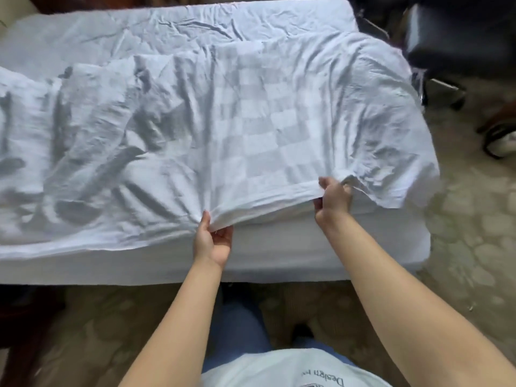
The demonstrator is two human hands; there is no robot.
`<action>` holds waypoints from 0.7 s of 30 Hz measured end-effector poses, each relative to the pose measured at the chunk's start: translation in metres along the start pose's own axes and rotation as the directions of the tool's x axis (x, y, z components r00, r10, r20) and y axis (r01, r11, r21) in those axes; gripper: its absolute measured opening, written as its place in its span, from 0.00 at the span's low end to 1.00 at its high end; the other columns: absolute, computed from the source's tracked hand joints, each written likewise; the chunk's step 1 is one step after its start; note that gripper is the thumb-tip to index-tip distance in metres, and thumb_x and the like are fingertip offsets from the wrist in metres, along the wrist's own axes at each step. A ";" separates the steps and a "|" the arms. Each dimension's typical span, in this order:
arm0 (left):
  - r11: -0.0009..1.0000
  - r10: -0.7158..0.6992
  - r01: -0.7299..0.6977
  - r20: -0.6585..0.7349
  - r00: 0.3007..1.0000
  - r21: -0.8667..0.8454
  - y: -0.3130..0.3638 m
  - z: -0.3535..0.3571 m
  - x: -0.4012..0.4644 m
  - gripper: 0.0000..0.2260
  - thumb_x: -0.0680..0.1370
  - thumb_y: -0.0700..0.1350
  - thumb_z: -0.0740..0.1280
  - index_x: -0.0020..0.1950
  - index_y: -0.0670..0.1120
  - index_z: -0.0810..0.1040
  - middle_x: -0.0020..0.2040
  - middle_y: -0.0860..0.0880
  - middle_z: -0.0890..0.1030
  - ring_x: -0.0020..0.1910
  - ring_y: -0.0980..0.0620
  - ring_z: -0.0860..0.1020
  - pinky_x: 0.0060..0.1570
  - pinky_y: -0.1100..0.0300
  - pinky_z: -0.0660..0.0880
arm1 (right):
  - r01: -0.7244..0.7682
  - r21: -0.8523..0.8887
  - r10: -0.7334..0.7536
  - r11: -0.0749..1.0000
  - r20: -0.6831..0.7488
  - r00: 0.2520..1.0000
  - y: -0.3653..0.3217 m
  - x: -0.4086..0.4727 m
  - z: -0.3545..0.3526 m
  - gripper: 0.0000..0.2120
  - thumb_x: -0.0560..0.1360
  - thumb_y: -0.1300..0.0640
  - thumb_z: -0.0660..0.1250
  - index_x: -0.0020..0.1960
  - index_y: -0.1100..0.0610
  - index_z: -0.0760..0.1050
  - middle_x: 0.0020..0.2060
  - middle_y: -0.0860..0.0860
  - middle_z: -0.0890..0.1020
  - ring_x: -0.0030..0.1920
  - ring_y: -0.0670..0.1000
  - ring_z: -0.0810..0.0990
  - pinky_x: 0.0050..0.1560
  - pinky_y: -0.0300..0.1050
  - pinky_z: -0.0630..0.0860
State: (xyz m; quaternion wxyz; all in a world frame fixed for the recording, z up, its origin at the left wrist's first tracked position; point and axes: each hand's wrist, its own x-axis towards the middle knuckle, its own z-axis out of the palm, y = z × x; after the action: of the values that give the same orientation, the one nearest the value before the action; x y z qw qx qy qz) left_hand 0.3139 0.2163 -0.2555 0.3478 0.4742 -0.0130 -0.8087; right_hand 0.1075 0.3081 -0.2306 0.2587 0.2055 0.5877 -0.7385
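White checkered duvet cover [259, 127] lies rumpled across the bed [307, 255]; left hand [213, 241] and right hand [332, 201] fingers pinch its near edge.

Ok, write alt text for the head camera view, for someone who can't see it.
A person's left hand and right hand each grip the near edge of a crumpled white checked sheet spread over a white-covered bed. A black chair stands past the bed's far right corner.

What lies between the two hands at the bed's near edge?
In the head view, only the lifted hem of the checkered sheet spans from the left hand to the right hand; both pinch it above the mattress.
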 end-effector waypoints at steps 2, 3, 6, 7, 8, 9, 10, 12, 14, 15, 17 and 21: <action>0.999 0.048 -0.047 -0.069 0.996 0.021 -0.006 -0.012 0.005 0.11 0.79 0.46 0.66 0.60 0.44 0.78 0.41 0.47 0.84 0.38 0.51 0.83 0.34 0.58 0.81 | 0.183 -0.197 -0.174 0.963 0.059 0.983 0.005 -0.017 -0.011 0.14 0.70 0.67 0.63 0.33 0.53 0.63 0.29 0.49 0.66 0.30 0.49 0.66 0.33 0.45 0.64; 0.997 0.060 -0.052 -0.138 0.989 0.061 -0.009 -0.021 0.009 0.12 0.79 0.47 0.66 0.61 0.45 0.77 0.41 0.47 0.82 0.38 0.51 0.82 0.30 0.59 0.80 | 0.180 -0.310 -0.168 0.934 0.064 0.984 0.014 -0.018 -0.024 0.12 0.70 0.65 0.63 0.34 0.54 0.64 0.29 0.50 0.68 0.31 0.50 0.66 0.33 0.45 0.65; 0.972 0.049 0.028 -0.314 0.948 0.235 -0.019 -0.041 0.013 0.07 0.79 0.47 0.66 0.47 0.44 0.75 0.38 0.48 0.76 0.35 0.52 0.75 0.24 0.62 0.77 | -0.231 -0.468 0.242 0.853 -0.037 0.970 0.045 -0.006 -0.073 0.08 0.77 0.67 0.57 0.49 0.56 0.68 0.33 0.54 0.70 0.29 0.50 0.67 0.24 0.39 0.66; 0.949 0.029 0.080 -0.337 0.941 0.304 -0.023 -0.045 0.012 0.08 0.80 0.46 0.65 0.42 0.45 0.73 0.36 0.49 0.76 0.35 0.54 0.73 0.26 0.62 0.76 | -0.347 -0.471 0.356 0.811 -0.073 0.932 0.052 -0.001 -0.087 0.10 0.79 0.68 0.54 0.54 0.57 0.68 0.33 0.55 0.70 0.28 0.49 0.67 0.20 0.35 0.65; 0.918 0.010 0.131 -0.351 0.936 0.374 -0.027 -0.048 0.011 0.10 0.80 0.46 0.63 0.39 0.46 0.73 0.33 0.52 0.77 0.34 0.56 0.72 0.30 0.62 0.74 | -0.400 -0.477 0.403 0.782 -0.103 0.910 0.057 0.003 -0.097 0.11 0.80 0.68 0.52 0.56 0.59 0.70 0.32 0.55 0.70 0.27 0.49 0.68 0.18 0.32 0.65; 0.882 -0.001 0.172 -0.362 0.932 0.439 -0.032 -0.050 0.009 0.11 0.81 0.45 0.61 0.38 0.47 0.73 0.30 0.54 0.77 0.34 0.58 0.71 0.33 0.63 0.71 | -0.414 -0.501 0.418 0.760 -0.111 0.902 0.063 0.007 -0.104 0.10 0.80 0.68 0.53 0.54 0.61 0.71 0.31 0.56 0.71 0.25 0.50 0.70 0.16 0.31 0.65; 0.841 -0.012 0.210 -0.371 0.929 0.499 -0.037 -0.052 0.007 0.12 0.81 0.44 0.60 0.38 0.47 0.73 0.29 0.55 0.77 0.33 0.58 0.70 0.35 0.64 0.68 | -0.397 -0.540 0.416 0.742 -0.093 0.905 0.067 0.006 -0.110 0.08 0.80 0.68 0.54 0.48 0.63 0.72 0.30 0.55 0.71 0.22 0.50 0.72 0.15 0.30 0.65; 0.780 -0.033 0.254 -0.368 0.929 0.572 -0.048 -0.054 0.005 0.11 0.81 0.43 0.60 0.39 0.46 0.73 0.33 0.53 0.77 0.34 0.57 0.71 0.36 0.64 0.67 | -0.353 -0.602 0.402 0.716 -0.058 0.914 0.074 0.007 -0.114 0.12 0.80 0.67 0.57 0.38 0.60 0.69 0.29 0.54 0.70 0.15 0.46 0.71 0.16 0.29 0.64; 0.755 -0.060 0.275 -0.354 0.933 0.596 -0.055 -0.051 0.007 0.10 0.81 0.42 0.59 0.40 0.45 0.73 0.39 0.51 0.75 0.36 0.56 0.72 0.37 0.63 0.69 | -0.332 -0.589 0.399 0.737 -0.017 0.917 0.073 0.009 -0.110 0.12 0.79 0.66 0.58 0.37 0.58 0.68 0.29 0.54 0.71 0.15 0.44 0.71 0.17 0.30 0.65; 0.752 -0.072 0.278 -0.345 0.936 0.597 -0.057 -0.048 0.009 0.10 0.81 0.42 0.59 0.41 0.44 0.73 0.40 0.51 0.75 0.36 0.55 0.72 0.38 0.63 0.69 | -0.328 -0.571 0.398 0.753 -0.003 0.917 0.071 0.013 -0.105 0.12 0.79 0.65 0.58 0.37 0.58 0.68 0.30 0.54 0.71 0.16 0.45 0.71 0.17 0.31 0.66; 0.752 -0.101 0.285 -0.324 0.941 0.595 -0.060 -0.037 0.016 0.09 0.81 0.41 0.59 0.42 0.44 0.73 0.40 0.50 0.76 0.37 0.55 0.73 0.38 0.63 0.70 | -0.333 -0.541 0.405 0.772 0.017 0.914 0.065 0.021 -0.093 0.14 0.79 0.65 0.57 0.36 0.56 0.65 0.29 0.52 0.67 0.16 0.44 0.67 0.18 0.31 0.63; 0.756 -0.167 0.321 -0.306 0.937 0.570 -0.064 -0.013 0.040 0.08 0.80 0.40 0.60 0.43 0.43 0.74 0.40 0.49 0.76 0.37 0.53 0.74 0.38 0.62 0.72 | -0.363 -0.558 0.448 0.746 0.017 0.894 0.062 0.039 -0.075 0.14 0.81 0.64 0.54 0.37 0.55 0.64 0.29 0.51 0.64 0.20 0.46 0.64 0.22 0.34 0.60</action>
State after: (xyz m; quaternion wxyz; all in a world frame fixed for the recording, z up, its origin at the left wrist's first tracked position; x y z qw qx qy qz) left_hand 0.2763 0.2463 -0.3153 0.0653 0.6512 -0.1698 -0.7367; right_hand 0.1161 0.3644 -0.3186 0.5038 0.1911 0.6916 -0.4810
